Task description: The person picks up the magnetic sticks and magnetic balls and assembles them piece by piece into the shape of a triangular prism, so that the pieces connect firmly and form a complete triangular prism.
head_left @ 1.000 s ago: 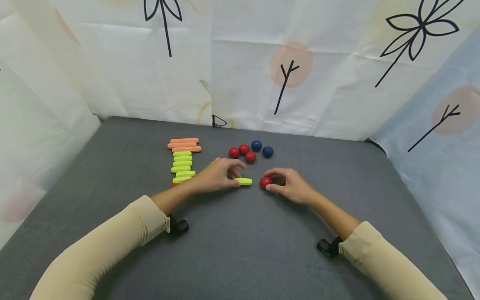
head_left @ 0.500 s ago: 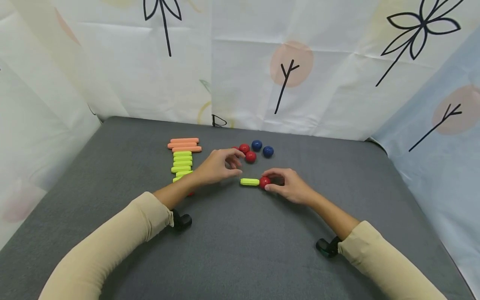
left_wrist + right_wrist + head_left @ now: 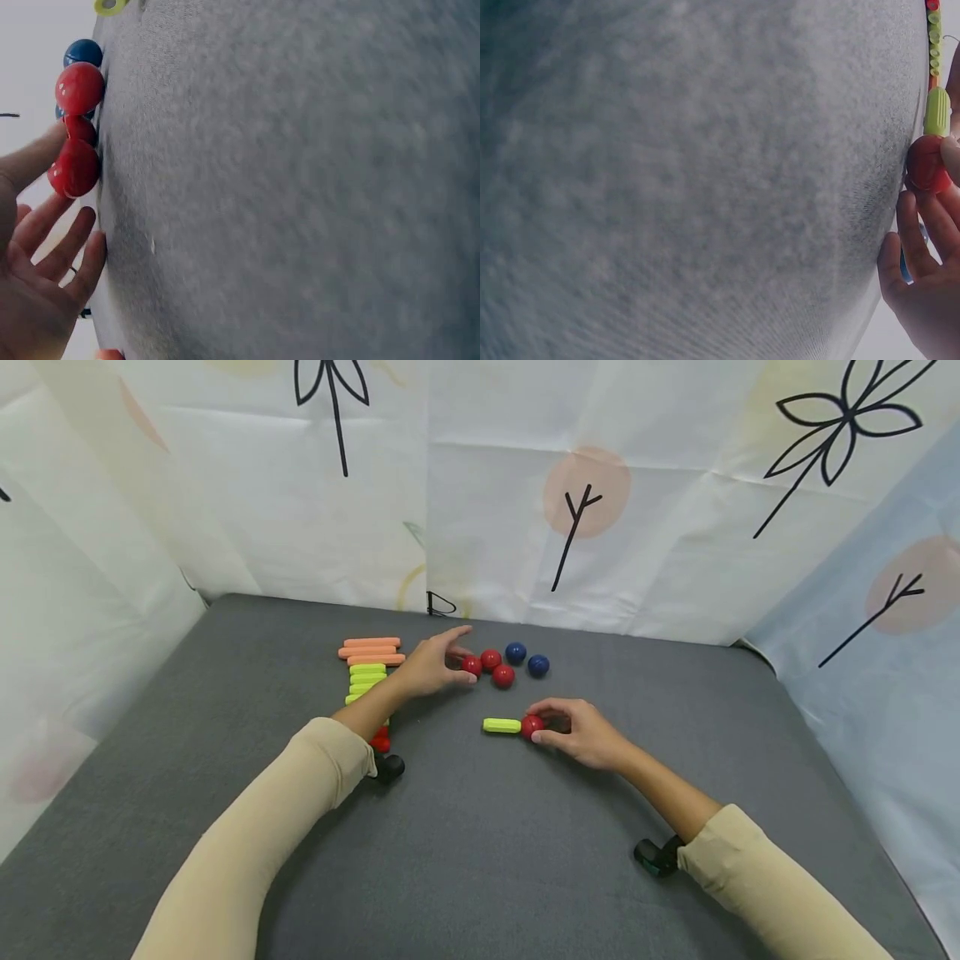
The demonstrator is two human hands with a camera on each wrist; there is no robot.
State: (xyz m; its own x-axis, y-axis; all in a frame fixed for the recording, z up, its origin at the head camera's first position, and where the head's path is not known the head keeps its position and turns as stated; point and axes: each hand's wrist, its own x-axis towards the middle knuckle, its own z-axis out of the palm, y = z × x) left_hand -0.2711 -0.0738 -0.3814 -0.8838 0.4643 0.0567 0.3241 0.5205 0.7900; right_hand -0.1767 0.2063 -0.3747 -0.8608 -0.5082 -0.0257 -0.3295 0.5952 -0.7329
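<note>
In the head view my right hand (image 3: 588,735) pinches a shiny red ball (image 3: 532,727) between thumb and fingers on the table. A short yellow-green rod (image 3: 502,726) lies end-on against that ball, as the right wrist view also shows for the ribbed rod (image 3: 936,111). Farther back, my left hand (image 3: 429,668) has its thumb and fingers spread about another red ball (image 3: 471,667). In the left wrist view, thumb and index finger lie on either side of the red ball (image 3: 76,169); a firm grip does not show.
Beside the left hand sit more red balls (image 3: 503,677) and two blue balls (image 3: 538,666). A column of orange rods (image 3: 371,651), yellow-green rods (image 3: 367,669) and red rods (image 3: 380,743) lies at left, partly behind the left arm. A printed cloth (image 3: 487,527) hangs behind the grey table (image 3: 480,860).
My left hand has let go of the yellow-green rod and moved back to the red balls. The rod has shifted right against the ball in my right hand, which stays nearly still.
</note>
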